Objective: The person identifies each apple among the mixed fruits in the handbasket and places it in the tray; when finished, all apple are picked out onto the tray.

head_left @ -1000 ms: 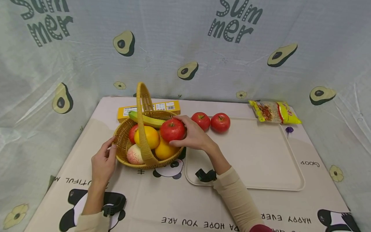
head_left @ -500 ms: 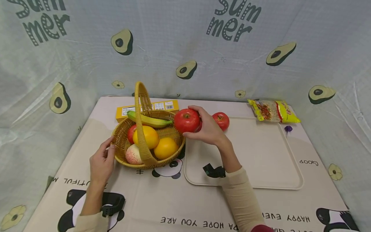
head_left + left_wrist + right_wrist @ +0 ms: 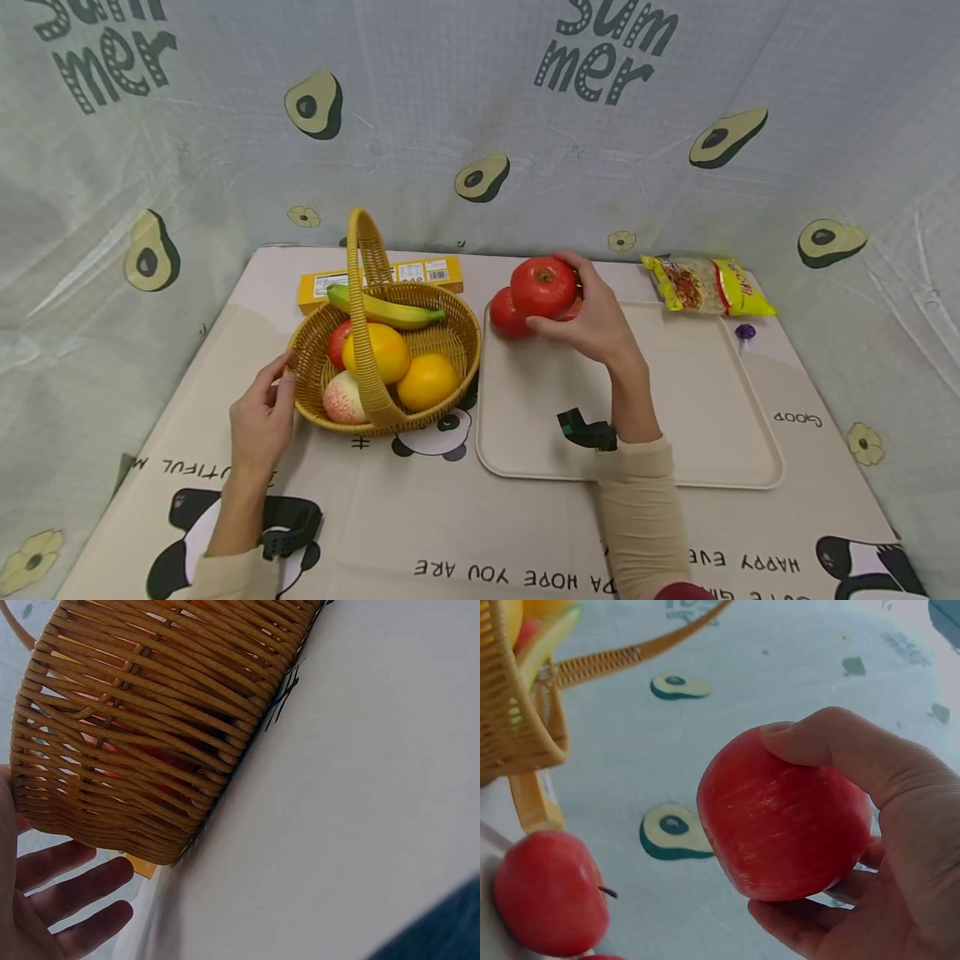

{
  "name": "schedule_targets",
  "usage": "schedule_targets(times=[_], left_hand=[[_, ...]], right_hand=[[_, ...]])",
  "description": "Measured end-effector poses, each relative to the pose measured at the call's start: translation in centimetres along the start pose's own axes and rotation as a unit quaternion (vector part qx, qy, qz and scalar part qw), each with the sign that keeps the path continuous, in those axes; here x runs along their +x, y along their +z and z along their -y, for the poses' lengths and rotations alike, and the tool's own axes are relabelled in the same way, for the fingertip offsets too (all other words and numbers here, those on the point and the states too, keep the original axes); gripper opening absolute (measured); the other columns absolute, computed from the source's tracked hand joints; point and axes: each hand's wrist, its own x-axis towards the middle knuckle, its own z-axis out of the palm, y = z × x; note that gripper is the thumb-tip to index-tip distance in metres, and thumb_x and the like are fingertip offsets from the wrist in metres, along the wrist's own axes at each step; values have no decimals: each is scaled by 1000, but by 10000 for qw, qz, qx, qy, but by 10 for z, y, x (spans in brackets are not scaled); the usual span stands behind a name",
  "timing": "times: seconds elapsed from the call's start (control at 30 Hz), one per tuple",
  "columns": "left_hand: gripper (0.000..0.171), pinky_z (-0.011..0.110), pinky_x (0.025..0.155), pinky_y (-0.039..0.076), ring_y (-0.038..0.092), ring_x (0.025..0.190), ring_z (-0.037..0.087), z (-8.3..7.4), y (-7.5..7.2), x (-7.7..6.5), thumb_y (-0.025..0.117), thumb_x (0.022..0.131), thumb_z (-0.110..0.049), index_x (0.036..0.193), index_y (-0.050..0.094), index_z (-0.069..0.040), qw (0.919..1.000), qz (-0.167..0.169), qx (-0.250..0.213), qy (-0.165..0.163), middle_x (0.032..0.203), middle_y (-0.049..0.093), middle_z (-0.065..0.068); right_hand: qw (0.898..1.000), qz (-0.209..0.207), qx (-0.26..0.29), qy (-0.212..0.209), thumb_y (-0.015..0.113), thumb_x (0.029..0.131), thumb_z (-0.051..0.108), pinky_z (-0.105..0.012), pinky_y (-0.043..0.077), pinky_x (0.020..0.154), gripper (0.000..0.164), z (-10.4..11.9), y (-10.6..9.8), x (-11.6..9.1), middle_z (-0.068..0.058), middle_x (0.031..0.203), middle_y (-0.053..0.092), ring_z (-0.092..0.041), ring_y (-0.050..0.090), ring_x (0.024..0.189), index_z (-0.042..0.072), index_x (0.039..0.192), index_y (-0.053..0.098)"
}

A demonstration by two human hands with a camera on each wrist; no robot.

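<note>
My right hand point(image 3: 596, 321) holds a red apple point(image 3: 543, 287) in the head view, its thumb and fingers curled round the fruit. That apple point(image 3: 784, 814) is raised in the right wrist view, above and apart from the others. One apple point(image 3: 508, 315) sits at the tray's back left corner; another is mostly hidden behind the held one. My left hand point(image 3: 262, 417) grips the left rim of a wicker basket point(image 3: 468, 350); in the left wrist view its other fingers point(image 3: 82, 892) spread below the weave. A banana point(image 3: 390, 313), oranges point(image 3: 429, 382), a peach point(image 3: 345, 398) and a partly hidden red fruit point(image 3: 339, 343) lie inside.
A beige tray point(image 3: 675, 400) lies right of the basket. Behind the basket is a yellow box point(image 3: 450, 271). A yellow noodle packet point(image 3: 708, 286) and a small purple-wrapped lollipop point(image 3: 745, 332) lie at the right back. A printed curtain rises behind the table.
My right hand has carried the apple out of the basket and to the right, over the back of the tray. My left hand stays at the basket's rim.
</note>
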Motion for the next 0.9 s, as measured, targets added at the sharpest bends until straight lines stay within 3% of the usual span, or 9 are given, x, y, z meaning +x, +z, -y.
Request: schedule_targets(times=[0.07, 0.17, 0.27, 0.5, 0.63, 0.73, 0.83, 0.9], left_hand=[[41, -5, 74, 37, 68, 99, 9, 0, 0, 0, 46, 105, -28, 142, 57, -16, 10000, -19, 22, -3, 139, 63, 9], [41, -5, 74, 38, 55, 92, -17, 1, 0, 1, 47, 105, -28, 142, 58, -16, 10000, -34, 17, 2, 139, 64, 9], [41, -5, 73, 38, 45, 88, -28, 1, 0, 1, 47, 105, -28, 142, 58, -16, 10000, -39, -38, 29, 139, 64, 10], [41, -5, 73, 38, 47, 88, -26, 2, 0, 1, 47, 105, -28, 142, 58, -15, 10000, -53, -14, 47, 138, 64, 11], [41, -5, 74, 37, 69, 98, 6, 1, 0, 1, 46, 105, -28, 142, 57, -15, 10000, -21, 32, 34, 139, 63, 11], [41, -6, 74, 37, 69, 103, 29, 0, 0, 1, 46, 105, -27, 143, 57, -15, 10000, 1, 29, 28, 140, 63, 11], [41, -5, 74, 37, 68, 97, 6, 0, 0, 1, 47, 105, -27, 143, 57, -16, 10000, -12, 26, -1, 140, 63, 10], [40, -5, 74, 37, 59, 92, -14, 1, 0, 0, 47, 105, -27, 142, 57, -16, 10000, -32, 17, 4, 139, 63, 10]], right_hand=[[9999, -146, -51, 69, 85, 76, 20, -54, 48, 105, 89, -4, -6, -1, -13, 144, 50, -30, 49, 131, 11, 150, 37], [9992, -325, -148, 152, 84, 77, 19, -55, 47, 105, 88, -10, -15, -2, -14, 144, 50, -32, 49, 130, 9, 150, 36], [9984, -453, -202, 254, 83, 78, 18, -55, 47, 104, 89, -14, -22, -3, -14, 146, 48, -32, 47, 131, 8, 151, 34], [9954, -626, -307, 651, 82, 80, 21, -56, 47, 105, 94, -23, -38, -7, -12, 153, 41, -31, 42, 136, 14, 156, 28], [9934, -658, -220, 913, 82, 80, 20, -58, 45, 108, 96, -28, -46, -9, -11, 155, 38, -32, 40, 140, 14, 157, 25], [9915, -692, -212, 1081, 82, 80, 18, -59, 44, 108, 97, -34, -51, -10, -12, 156, 37, -33, 39, 140, 14, 158, 23], [9895, -709, -307, 1222, 81, 80, 18, -59, 44, 109, 98, -42, -54, -10, -12, 157, 36, -34, 38, 141, 14, 158, 22], [9880, -696, -339, 1339, 81, 80, 19, -60, 43, 109, 98, -49, -56, -11, -13, 157, 36, -35, 38, 141, 14, 159, 21]])
